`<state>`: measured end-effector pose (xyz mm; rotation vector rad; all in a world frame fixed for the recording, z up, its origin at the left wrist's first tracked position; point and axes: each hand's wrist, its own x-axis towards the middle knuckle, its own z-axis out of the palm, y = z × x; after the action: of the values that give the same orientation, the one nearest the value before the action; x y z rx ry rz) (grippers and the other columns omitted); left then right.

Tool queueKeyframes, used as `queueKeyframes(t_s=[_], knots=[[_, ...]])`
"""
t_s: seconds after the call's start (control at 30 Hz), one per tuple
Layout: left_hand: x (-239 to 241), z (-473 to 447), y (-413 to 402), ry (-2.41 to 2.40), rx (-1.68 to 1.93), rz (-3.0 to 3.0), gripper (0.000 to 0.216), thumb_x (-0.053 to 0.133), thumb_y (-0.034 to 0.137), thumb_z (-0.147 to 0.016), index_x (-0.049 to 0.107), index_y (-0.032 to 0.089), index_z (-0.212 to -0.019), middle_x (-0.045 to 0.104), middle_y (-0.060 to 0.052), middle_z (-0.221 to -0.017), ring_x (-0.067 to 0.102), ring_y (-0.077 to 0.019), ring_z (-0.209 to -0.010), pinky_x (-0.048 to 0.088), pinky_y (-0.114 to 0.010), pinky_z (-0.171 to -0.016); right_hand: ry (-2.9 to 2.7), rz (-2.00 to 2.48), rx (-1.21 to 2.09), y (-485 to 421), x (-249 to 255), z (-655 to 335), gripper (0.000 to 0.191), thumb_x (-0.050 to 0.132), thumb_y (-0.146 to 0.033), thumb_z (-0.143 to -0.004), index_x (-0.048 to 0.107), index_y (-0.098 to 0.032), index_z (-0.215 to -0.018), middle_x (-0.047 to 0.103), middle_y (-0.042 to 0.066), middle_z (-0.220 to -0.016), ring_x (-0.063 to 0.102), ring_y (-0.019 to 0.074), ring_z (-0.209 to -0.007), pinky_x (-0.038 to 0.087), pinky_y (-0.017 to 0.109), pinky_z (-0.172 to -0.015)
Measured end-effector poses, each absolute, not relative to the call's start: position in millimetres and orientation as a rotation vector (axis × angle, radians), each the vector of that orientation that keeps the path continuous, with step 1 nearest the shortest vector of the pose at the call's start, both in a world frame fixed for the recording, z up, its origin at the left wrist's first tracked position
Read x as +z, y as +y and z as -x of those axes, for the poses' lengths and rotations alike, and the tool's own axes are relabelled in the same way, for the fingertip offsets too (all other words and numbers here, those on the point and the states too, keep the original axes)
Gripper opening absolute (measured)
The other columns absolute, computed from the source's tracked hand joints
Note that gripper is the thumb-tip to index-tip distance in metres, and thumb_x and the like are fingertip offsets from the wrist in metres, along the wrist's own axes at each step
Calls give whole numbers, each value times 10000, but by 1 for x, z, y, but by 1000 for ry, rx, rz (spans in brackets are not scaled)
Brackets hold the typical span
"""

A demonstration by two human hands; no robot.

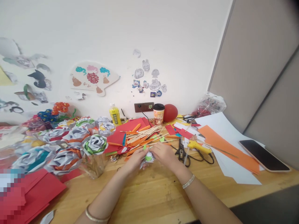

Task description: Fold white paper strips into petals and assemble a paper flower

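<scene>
Both my hands meet over the middle of the wooden table, closed around a white and green paper flower [149, 158]. My left hand [137, 157] grips it from the left, with a green tip of paper showing above the fingers. On the other side, my right hand [163, 154] pinches it near the top; its fingertips are partly hidden. Just beyond lies a pile of thin wooden sticks [142, 135] among orange paper strips. Black scissors [180, 151] and a yellow glue gun [198, 147] rest right of my right hand.
Finished paper flowers [95, 144] crowd the left side, some in clear cups. Red paper sheets [42, 196] lie at front left. A yellow bottle [114, 114], a lidded paper cup [159, 114] and a red balloon [170, 113] stand behind. White sheets [224, 168] and a phone [263, 155] are right.
</scene>
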<state>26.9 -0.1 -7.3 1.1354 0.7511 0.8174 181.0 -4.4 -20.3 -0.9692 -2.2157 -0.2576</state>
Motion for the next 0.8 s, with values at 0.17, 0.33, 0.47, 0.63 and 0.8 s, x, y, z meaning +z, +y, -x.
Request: queueKeyframes(t_s=[0.17, 0.33, 0.47, 0.63, 0.8], knots=[[4, -23, -4, 666, 825, -1063, 310, 619, 442, -688, 532, 151, -752, 484, 41, -542, 358, -48, -376, 266, -183, -352, -1839, 1020, 388, -6, -14, -186, 162, 540, -292, -812, 635, -196, -901, 664, 47, -870, 597, 169, -812, 461, 308, -744], [4, -16, 2, 543, 791, -1025, 334, 551, 451, -745, 538, 153, -894, 588, -28, -658, 433, -67, -401, 337, -191, -387, -1623, 893, 917, -2, -14, -185, 251, 581, -348, -764, 650, -176, -933, 666, 65, -948, 614, 183, -871, 485, 309, -758], [2, -10, 9, 434, 664, -975, 496, 380, 618, -759, 529, 169, -905, 611, -60, -707, 582, -156, -526, 452, -273, -493, -1525, 930, 887, 1, -18, -180, 240, 571, -373, -755, 666, -169, -835, 672, 53, -829, 618, 168, -740, 504, 281, -638], [-5, -5, 15, 536, 602, -1009, 390, 460, 507, -778, 508, 170, -967, 642, -77, -796, 646, -201, -639, 488, -294, -538, -1553, 971, 683, 0, -21, -176, 205, 539, -332, -787, 665, -171, -779, 664, 41, -774, 596, 158, -718, 480, 268, -642], [-11, -9, 13, 633, 699, -1083, 289, 546, 424, -758, 465, 191, -911, 633, -42, -781, 642, -178, -575, 495, -287, -519, -1704, 981, 484, -4, -20, -173, 191, 512, -295, -828, 672, -191, -820, 668, 38, -804, 584, 160, -771, 445, 278, -713]])
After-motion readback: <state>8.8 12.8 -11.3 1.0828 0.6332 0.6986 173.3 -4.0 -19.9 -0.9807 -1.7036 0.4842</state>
